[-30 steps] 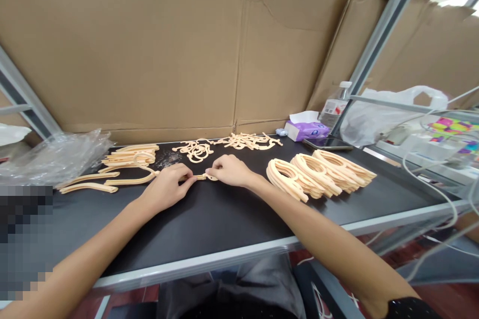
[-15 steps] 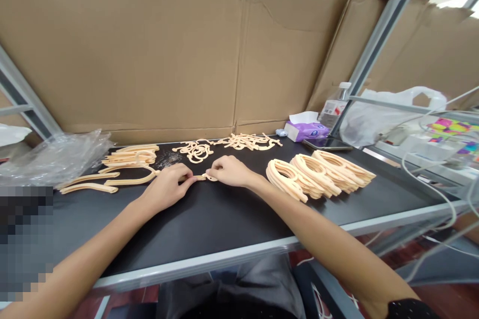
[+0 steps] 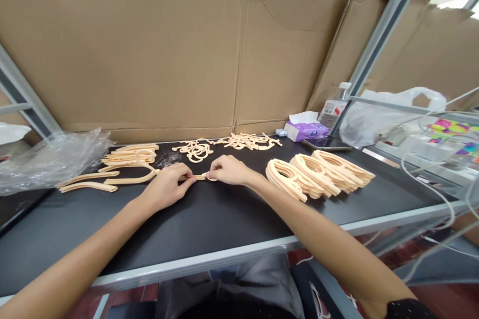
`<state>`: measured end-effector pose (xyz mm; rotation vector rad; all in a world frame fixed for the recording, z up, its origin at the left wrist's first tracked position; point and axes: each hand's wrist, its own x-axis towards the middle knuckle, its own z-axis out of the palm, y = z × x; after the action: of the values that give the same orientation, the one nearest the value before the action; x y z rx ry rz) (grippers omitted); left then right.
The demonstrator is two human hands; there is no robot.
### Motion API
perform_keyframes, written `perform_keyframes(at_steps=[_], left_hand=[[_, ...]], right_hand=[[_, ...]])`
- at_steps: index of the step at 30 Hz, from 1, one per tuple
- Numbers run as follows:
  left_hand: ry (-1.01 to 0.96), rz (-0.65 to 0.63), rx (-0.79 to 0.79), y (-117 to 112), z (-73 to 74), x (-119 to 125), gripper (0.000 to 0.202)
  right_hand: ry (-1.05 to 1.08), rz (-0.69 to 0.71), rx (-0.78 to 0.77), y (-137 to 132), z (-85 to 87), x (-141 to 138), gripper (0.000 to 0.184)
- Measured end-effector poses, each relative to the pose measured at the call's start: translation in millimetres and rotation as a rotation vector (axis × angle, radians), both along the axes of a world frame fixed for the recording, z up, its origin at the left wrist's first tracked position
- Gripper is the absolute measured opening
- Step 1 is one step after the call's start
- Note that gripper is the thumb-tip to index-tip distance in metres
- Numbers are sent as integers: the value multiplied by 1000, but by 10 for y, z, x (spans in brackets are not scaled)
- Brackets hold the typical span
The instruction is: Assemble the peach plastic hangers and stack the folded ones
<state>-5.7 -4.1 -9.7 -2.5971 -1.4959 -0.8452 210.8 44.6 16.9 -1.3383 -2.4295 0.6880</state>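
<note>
My left hand (image 3: 172, 183) is closed, its thumb and fingertips pinching a slim beige plastic hanger part (image 3: 200, 177). At the other end of the part, my right hand (image 3: 229, 170) is closed too, its fingertips pressed on the tip. Most of the part is hidden by the fingers. Just left of my left hand lies a joined, curved beige piece (image 3: 138, 180), with two loose curved arms (image 3: 90, 187) beyond it. A pile of similar long arms (image 3: 130, 154) lies behind these.
Small hook-shaped pieces (image 3: 198, 149) and thin pieces (image 3: 249, 141) lie at the back. Stacked looped beige pieces (image 3: 314, 174) stand on the right. Behind them are a tissue pack (image 3: 307, 131), a phone (image 3: 327, 144) and a bottle (image 3: 335, 107). Clear plastic bags (image 3: 52, 159) lie left; cardboard (image 3: 149, 50) walls the back.
My right fingertips have shifted and turned slightly on the end of the part, covering more of it. My left hand stays nearly still.
</note>
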Motion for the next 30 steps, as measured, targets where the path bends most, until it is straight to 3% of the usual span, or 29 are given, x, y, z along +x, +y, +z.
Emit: perform_keyframes(at_steps=[14,22,25,30], left_hand=[[-7,-14,-1,5,-26,6,22],[-5,8,-5,0,-8,2,23],[4,-25,-14,-17,-8,33,25],[20,-75,-3,-23,-8,80,24]], right_hand=[[-48,28,27,16,8,-26,21],[-148,42,150,-52,33,-12,22],[-177,42,223,-22,3,-9,24],[-116,46,218,24,-30,28,28]])
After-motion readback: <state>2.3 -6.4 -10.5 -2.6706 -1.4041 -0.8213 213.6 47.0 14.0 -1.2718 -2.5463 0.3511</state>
